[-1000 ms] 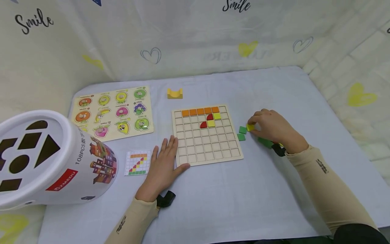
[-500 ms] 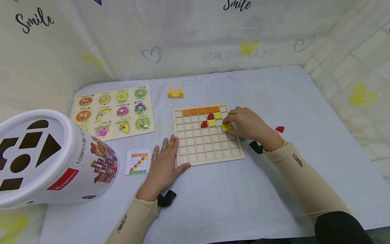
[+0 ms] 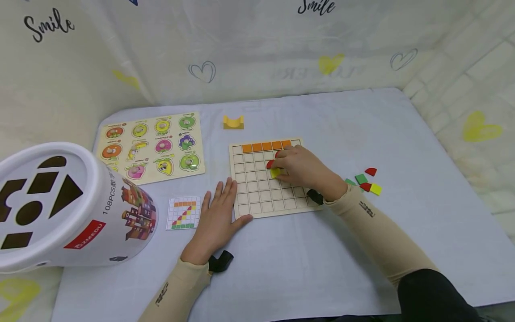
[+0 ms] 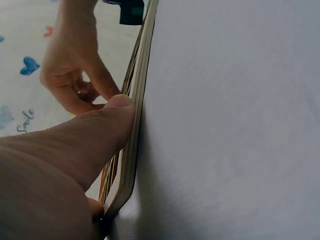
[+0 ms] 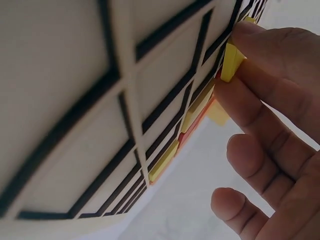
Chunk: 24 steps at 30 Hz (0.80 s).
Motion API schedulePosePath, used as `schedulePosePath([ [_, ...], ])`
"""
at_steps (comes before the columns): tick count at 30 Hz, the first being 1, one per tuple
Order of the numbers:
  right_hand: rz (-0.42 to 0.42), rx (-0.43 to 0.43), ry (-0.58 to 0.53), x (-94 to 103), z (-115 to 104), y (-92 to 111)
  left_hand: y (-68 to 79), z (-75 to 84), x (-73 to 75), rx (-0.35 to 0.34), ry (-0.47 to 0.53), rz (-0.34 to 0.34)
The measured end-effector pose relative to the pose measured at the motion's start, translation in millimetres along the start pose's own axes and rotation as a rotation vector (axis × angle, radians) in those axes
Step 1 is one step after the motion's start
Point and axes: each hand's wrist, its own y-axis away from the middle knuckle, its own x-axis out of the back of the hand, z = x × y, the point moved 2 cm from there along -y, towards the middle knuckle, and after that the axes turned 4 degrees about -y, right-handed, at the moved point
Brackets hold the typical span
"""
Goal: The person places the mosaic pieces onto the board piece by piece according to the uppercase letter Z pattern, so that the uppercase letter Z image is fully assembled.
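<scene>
My right hand [image 3: 301, 167] pinches a yellow square tile [image 5: 232, 61] between thumb and fingers, over the wooden grid board [image 3: 255, 197]. Orange tiles [image 3: 256, 147] fill part of the board's top row. A red quarter-round tile [image 3: 270, 164] shows just left of my right fingertips; that hand covers other tiles. In the right wrist view, a set yellow tile [image 5: 164, 162] sits in the grid beyond the pinched one. My left hand [image 3: 215, 223] lies with straight fingers along the board's left edge, its thumb touching the near left corner.
Loose red, green and yellow tiles [image 3: 376, 189] lie right of the board. A small pattern card [image 3: 183, 213] is left of my left hand. Behind are a fruit picture board [image 3: 150, 164] and a yellow arch block [image 3: 233, 123]. A large white tub [image 3: 96, 241] occupies the left.
My right hand has carried the yellow tile from the loose pile leftward onto the board, uncovering the loose tiles at right. The left hand has stayed in place.
</scene>
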Motion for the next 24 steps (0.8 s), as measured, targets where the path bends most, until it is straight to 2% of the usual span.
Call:
schedulePosePath([
  [9, 0.024, 0.008, 0.029, -1.1, -4, 0, -1.5, 2.7, 1.1, -0.019, -0.017, -0.006],
  [19, 0.026, 0.036, 0.019, 0.3, -4, 2, -1.2, 2.2, 1.9, -0.003, -0.006, -0.011],
  [24, 0.002, -0.043, -0.014, 9.3, 7, 15, 0.3, 0.3, 1.4, 0.004, 0.002, -0.009],
])
